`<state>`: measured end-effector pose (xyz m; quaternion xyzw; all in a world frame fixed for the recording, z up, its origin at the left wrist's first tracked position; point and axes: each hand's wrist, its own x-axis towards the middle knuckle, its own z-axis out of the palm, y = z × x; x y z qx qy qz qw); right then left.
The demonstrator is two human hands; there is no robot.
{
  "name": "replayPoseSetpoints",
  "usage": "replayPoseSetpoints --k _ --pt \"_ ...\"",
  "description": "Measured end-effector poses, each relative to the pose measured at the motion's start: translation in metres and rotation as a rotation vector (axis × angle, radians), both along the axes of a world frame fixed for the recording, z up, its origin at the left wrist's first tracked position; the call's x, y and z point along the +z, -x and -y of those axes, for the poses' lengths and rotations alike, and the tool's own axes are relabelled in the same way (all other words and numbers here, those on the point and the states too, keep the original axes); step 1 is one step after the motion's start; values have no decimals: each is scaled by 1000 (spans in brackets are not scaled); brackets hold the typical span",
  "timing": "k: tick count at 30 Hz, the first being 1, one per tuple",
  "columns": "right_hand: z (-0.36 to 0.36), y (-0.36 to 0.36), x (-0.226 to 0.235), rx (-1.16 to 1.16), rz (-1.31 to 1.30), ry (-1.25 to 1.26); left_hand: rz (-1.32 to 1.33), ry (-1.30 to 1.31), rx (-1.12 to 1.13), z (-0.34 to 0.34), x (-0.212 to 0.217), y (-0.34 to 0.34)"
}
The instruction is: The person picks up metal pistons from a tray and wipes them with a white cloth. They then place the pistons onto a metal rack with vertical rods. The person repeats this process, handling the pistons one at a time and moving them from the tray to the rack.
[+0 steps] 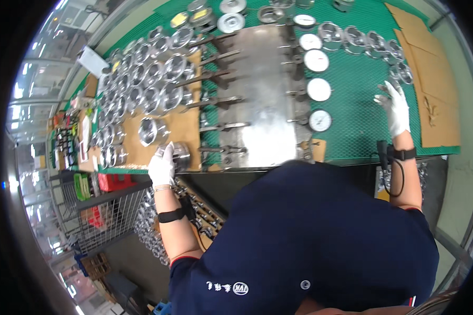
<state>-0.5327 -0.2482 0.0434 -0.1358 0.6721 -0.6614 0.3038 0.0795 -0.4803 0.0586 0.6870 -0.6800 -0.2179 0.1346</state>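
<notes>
Gripping a shiny round metal housing at the near edge of the brown cardboard sheet, the white-gloved left hand has its fingers wrapped over the part's near side, so the step in hand looks like picking one housing out of the stock. The white-gloved right hand is well apart, out on the green mesh mat, fingers spread and resting on or just over a small shiny metal piece; whether it actually holds it I cannot tell. Judging from this, the next move calls for lifting the housing clear and carrying it toward the polished steel fixture plate between the hands. Beyond the held part, another loose housing lies just behind it, and a dense cluster of similar housings fills the far left. Metal rods jut from the plate's left side and could catch a low pass. White-faced round pressure gauges line the right edge, with more housings beyond.
</notes>
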Motion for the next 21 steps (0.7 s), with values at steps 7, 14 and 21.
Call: replayPoseSetpoints --k 7,14,21 --pt "42 -173 86 807 -155 -82 -851 -271 -68 -48 68 66" --pt "58 -255 60 965 -710 201 -952 -942 -456 -74 71 129" --pt "59 -250 55 925 -1180 -227 -324 157 -907 -66 46 145"
